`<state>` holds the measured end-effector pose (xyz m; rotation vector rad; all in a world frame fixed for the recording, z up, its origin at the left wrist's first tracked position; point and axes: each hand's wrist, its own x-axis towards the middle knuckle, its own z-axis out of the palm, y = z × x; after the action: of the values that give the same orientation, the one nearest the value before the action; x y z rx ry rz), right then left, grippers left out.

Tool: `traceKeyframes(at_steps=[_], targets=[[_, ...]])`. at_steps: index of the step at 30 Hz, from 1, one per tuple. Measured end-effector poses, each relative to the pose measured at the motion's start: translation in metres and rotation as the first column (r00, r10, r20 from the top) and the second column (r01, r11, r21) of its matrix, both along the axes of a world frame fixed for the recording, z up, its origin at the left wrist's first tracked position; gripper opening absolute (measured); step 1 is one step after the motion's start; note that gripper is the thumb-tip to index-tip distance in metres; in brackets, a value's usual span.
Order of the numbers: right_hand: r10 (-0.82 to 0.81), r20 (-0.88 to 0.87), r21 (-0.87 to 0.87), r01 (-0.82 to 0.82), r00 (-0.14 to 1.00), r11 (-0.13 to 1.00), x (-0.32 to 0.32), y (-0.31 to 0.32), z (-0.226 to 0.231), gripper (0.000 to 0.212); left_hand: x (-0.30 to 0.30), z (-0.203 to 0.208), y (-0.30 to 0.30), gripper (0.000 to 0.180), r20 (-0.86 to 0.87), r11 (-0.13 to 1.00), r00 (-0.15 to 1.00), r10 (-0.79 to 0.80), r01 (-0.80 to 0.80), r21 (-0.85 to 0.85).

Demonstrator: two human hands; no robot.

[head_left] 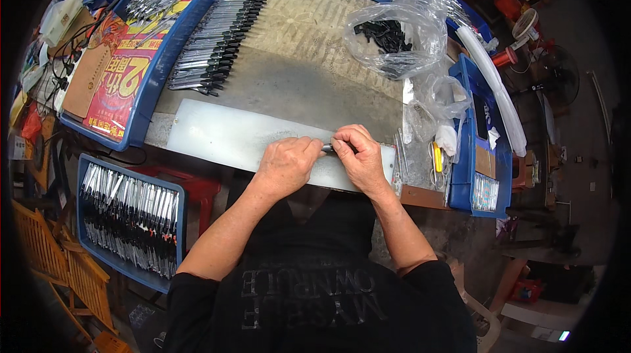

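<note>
Between my two hands is a short dark stretch of a pen (327,147), mostly covered by my fingers. My left hand (287,164) is closed, its fingertips pinching one end. The other end sits in my right hand (360,161), where thumb and forefinger press together around it. Both hands are above a long whitish board (220,131) lying along the near edge of the table. Beyond the board, to the left, a slanting row of pens (213,41) with black ends lies side by side.
A clear plastic bag (430,21) holds black pieces (383,36) at the far right. Blue trays (141,113) flank the table, and a lower tray (182,238) at left is filled with pens. Yellow-handled snips (437,157) lie right of the board. A red stool (200,188) stands below.
</note>
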<state>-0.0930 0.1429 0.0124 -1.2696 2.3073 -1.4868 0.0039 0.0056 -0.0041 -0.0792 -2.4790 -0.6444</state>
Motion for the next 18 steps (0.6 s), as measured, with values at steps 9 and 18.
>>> traceKeyframes(at_steps=[9, 18], targets=[[-0.028, -0.12, -0.053, 0.021, 0.992, 0.998, 0.0038, 0.0011, 0.0001, 0.004, 0.0014, -0.0004, 0.0005, 0.014, 0.019, 1.0, 1.0, -0.006, 0.005, 0.008], [-0.05, -0.163, -0.037, 0.044, 0.985, 0.998, 0.007, 0.0095, -0.0008, 0.006, 0.0039, 0.0006, 0.0026, 0.014, 0.01, 1.0, 1.0, -0.009, 0.008, 0.009]])
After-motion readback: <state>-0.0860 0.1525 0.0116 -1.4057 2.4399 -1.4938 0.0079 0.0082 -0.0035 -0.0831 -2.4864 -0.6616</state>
